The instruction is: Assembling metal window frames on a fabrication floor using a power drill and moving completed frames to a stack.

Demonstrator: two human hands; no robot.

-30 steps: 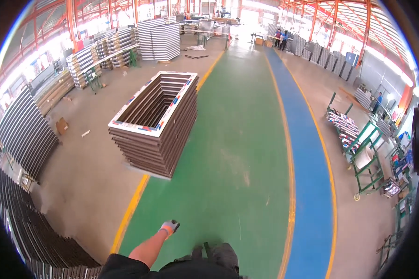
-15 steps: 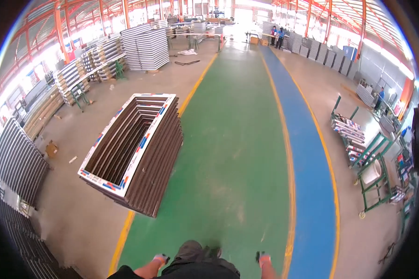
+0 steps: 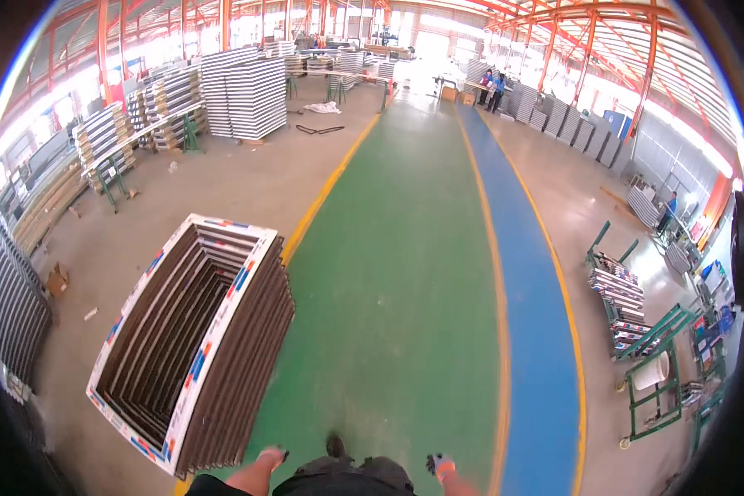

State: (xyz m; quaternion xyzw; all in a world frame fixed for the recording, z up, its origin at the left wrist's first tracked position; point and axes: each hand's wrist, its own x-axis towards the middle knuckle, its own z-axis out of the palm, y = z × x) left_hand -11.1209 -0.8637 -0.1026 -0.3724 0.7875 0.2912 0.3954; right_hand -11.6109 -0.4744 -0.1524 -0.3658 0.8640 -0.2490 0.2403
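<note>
My left hand (image 3: 273, 456) hangs low beside my left hip, near the base of a tall stack of rectangular frames (image 3: 231, 364). It touches nothing, and its dark-tipped fingers look loosely apart. My right hand (image 3: 441, 466) swings low on the other side over the green floor lane (image 3: 380, 331); it seems to be in a glove with dark fingers, held loosely open with nothing in it. Brown, hollow frames make up the stack, and the top one has a white face with red and blue patches. One dark shoe (image 3: 335, 445) shows ahead of my body.
Right of the green lane runs a blue lane (image 3: 541, 347) edged in yellow. Green wheeled carts (image 3: 655, 401) stand at the right, one with a white bucket (image 3: 651, 372). Striped stacks of panels (image 3: 244, 95) stand far left. Two people (image 3: 493, 89) are far ahead.
The frame stack has come nearer and lower left as I walk forward along the green lane. The carts at right have shifted closer too. Both hands still hang low.
</note>
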